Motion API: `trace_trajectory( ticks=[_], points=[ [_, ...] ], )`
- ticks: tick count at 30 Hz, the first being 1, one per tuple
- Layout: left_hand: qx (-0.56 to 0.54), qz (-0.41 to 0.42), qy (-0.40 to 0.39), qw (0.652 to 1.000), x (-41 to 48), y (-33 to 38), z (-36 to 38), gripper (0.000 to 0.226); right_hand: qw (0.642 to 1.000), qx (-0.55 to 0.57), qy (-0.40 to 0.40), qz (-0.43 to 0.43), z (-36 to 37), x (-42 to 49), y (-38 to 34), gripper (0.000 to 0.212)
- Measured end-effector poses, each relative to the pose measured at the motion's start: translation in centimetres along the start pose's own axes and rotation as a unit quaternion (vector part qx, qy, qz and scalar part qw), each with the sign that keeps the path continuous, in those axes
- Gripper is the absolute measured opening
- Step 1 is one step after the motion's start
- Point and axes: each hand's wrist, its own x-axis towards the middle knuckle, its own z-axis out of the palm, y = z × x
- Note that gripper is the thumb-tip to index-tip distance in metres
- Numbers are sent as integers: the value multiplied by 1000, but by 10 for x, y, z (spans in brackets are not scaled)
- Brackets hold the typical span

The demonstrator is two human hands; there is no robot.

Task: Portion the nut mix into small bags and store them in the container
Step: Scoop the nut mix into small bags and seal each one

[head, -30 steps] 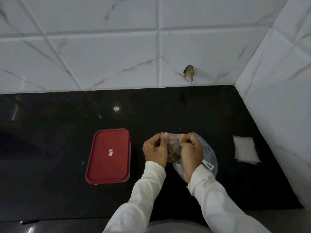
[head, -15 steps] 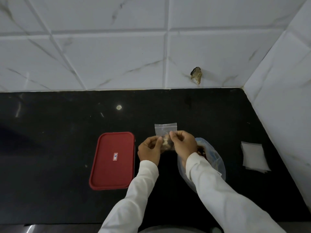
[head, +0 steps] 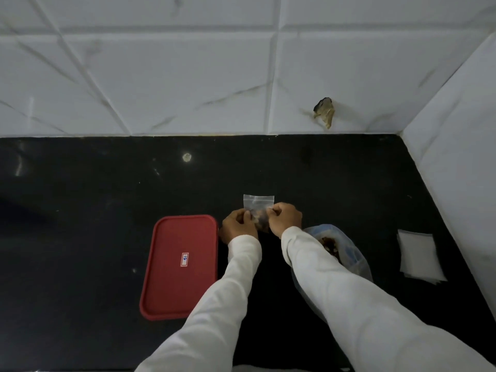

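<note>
Between the fingers [head: 275, 210], small nut bag [head: 258, 201]

I am noting long white sleeves covering both arms. The left sleeve [head: 230, 285] is ending in a snug cuff at the wrist, with soft creases running along the forearm. The right sleeve [head: 346, 294] is showing the same white cloth and a like cuff. The left hand [head: 237, 228] and right hand [head: 285, 217] are showing bare beyond the cuffs.

left hand [head: 237, 226], right hand [head: 285, 217] close together; pinching small bag [head: 258, 201]
</note>
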Motion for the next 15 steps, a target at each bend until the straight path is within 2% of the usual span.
trace_trajectory(
  ticks=[3,10,15],
  points=[
    [45,17,0,999,-1,4,0,18,1000,3,7,22,3,4,-1,18],
    [68,11,-22,997,-15,10,-4,37,999,23,22,19,-6,1,-4,26],
    [86,85,-51,991,-49,18,-11,29,981,162,53,-90,-46,-40,4,22]
  ],
)
